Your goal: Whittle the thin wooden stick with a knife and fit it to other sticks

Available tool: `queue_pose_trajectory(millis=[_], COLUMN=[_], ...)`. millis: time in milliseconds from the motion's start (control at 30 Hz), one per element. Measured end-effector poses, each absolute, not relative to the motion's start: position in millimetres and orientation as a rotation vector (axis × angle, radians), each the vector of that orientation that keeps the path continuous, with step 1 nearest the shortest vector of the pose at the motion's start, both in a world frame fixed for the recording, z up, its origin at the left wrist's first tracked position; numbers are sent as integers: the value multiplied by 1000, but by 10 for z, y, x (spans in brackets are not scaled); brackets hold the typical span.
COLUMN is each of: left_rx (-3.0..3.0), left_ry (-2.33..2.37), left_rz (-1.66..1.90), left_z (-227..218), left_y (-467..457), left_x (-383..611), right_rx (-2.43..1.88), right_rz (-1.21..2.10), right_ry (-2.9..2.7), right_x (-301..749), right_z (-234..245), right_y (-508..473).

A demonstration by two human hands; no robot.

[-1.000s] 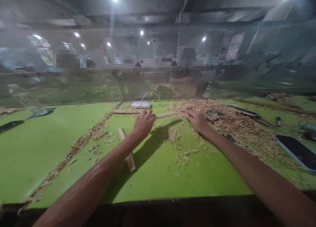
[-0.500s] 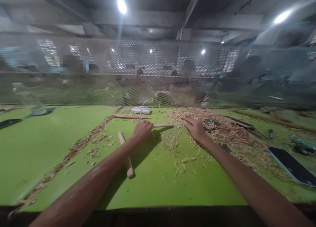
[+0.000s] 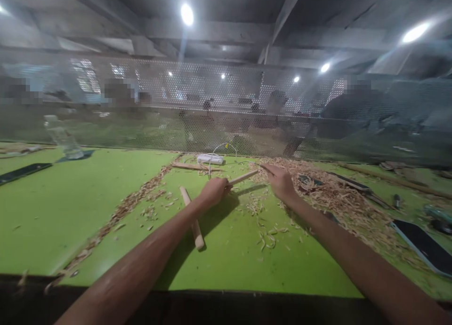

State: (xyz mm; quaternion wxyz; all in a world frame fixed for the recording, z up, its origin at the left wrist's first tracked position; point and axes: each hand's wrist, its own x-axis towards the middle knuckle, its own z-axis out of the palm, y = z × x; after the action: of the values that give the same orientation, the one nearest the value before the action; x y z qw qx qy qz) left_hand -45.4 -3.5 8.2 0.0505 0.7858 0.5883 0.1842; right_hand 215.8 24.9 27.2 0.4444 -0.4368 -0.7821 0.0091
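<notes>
Pale, thin wooden stick (image 3: 243, 177) pokes out of the left hand (image 3: 215, 191), which is wrapped tight around it above the shiny green tabletop (image 3: 243, 259). The right hand (image 3: 281, 181) has its fingers near the stick's free tip, but I can't tell if they pinch anything; I'd say a snug left grip would keep the stick steady. Farther back sit curly tan wood shavings (image 3: 335, 193), then a grey mesh screen (image 3: 226, 125).

Smooth, matt wooden stick (image 3: 243, 177)
</notes>
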Motion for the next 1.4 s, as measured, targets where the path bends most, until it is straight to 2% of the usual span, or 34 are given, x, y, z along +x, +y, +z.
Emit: queue_pose_trajectory(millis=[133, 233, 400, 467, 667, 733, 800, 867, 933, 1000, 1067, 1167, 1233, 1300, 1400], left_rx=[2413, 2453, 2398, 2397, 2531, 2501, 2427, 2355, 2281, 2173, 2050, 1957, 1966, 1988, 1949], left_ry=[1774, 1792, 1830, 1849, 1884, 1920, 1923, 1874, 1782, 1634, 1430, 1152, 1086, 1125, 1188], left_rz=[542, 547, 433, 425, 457, 416, 406, 487, 652, 797, 825, 664, 559, 507, 538], left_z=[141, 232, 322, 325, 314, 319, 320, 309, 288, 266, 250, 237, 229, 229, 280], left_y=[-20, -51, -131, -146, -129, -102, -73, -53, -47, -56, -76, -114, -142, -179, -259], left_x=[-460, -461, -417, -408, -456, -479, -495, -502, -505, -510, -520, -529, -512, -469, -381], right_rx=[-872, -776, -1207, -1221, -761, -869, -1150, -1329, -1333, -1267, -1218, -1138, -1082, -1070, -1091], right_rz=[-56, -142, -197, -199, 53, 42, -75, -211, -279, -174, 130, 641, 832, 878, 736], right_ry=[-2261, -2383, -2166, -2095, -2301, -2275, -2168, -2125, -2127, -2152, -2133, -1922, -1763, -1723, -1927], right_x=[1604, 1567, 2115, 2134, 1705, 1852, 2132, 2378, 2458, 2361, 2173, 1945, 1886, 1867, 1807], right_z=[183, 91, 129, 163, 91, 78, 88, 109, 128, 144, 179, 291, 375, 427, 419], right_y=[35, 46, 372, 384, 125, 211, 378, 529, 586, 535, 422, 276, 225, 176, 52])
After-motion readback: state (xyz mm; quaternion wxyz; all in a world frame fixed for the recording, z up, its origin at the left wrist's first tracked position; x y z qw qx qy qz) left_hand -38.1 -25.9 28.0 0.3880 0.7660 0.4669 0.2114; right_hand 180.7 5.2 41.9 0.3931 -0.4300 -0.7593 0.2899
